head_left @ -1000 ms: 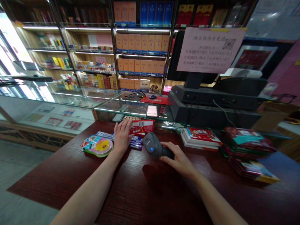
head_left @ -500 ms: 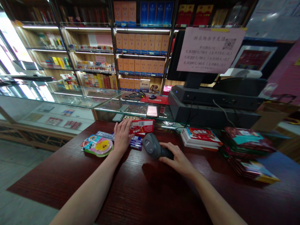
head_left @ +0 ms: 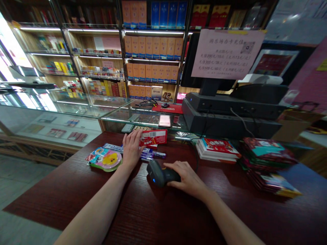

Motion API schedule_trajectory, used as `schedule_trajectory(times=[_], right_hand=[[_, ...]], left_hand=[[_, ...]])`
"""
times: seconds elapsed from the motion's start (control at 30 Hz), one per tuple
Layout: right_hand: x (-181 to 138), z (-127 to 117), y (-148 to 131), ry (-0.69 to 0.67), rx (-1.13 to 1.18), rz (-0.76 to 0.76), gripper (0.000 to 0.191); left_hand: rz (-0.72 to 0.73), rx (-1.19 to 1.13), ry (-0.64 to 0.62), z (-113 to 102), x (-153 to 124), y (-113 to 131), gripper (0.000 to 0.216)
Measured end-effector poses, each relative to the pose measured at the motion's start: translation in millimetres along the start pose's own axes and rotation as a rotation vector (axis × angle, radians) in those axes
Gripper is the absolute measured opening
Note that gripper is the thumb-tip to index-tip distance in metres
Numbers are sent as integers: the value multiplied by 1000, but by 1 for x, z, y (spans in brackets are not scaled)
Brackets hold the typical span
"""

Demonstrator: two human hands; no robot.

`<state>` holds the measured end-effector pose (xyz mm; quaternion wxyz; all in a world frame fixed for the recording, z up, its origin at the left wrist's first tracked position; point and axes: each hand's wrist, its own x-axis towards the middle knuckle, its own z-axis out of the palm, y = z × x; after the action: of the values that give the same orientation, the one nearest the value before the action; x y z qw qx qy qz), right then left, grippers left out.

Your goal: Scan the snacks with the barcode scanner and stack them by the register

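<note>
My right hand (head_left: 187,179) is wrapped around the handle of a dark grey barcode scanner (head_left: 158,173), just above the brown table; a small blue light glows on its head. At the left end of a red and white box (head_left: 154,137), my left hand (head_left: 132,149) grips it, with the barcode side showing. Part of that box is hidden behind my fingers. Under and beside the left hand lie several purple and white packaged sticks (head_left: 150,154). To its left rests a colourful pack with a yellow figure (head_left: 110,158).
On the right of the table (head_left: 153,217) are a stack of red and white boxes (head_left: 217,146) and a pile of shiny packets (head_left: 268,153). Behind stand a glass counter (head_left: 143,115) and a dark register with a monitor (head_left: 227,112). Stocked shelves (head_left: 153,61) line the wall.
My right hand has lowered the scanner and drawn it left, toward me, turning its head downward; its blue light now shows. More of the purple sticks is uncovered. My left hand stays on the box.
</note>
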<state>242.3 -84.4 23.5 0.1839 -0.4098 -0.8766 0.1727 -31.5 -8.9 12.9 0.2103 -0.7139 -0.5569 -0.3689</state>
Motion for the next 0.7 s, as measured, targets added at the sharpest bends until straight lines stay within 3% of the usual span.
schedule_trajectory(times=[0.47, 0.6, 0.7], right_hand=[[4, 6, -1, 14, -59, -19, 61], [3, 1, -3, 16, -14, -27, 64], [2, -2, 0, 64, 76, -20, 56]], left_hand=[[30, -23, 10, -1, 1, 1, 76], [44, -30, 11, -2, 2, 3, 78], [56, -39, 14, -1, 2, 4, 78]])
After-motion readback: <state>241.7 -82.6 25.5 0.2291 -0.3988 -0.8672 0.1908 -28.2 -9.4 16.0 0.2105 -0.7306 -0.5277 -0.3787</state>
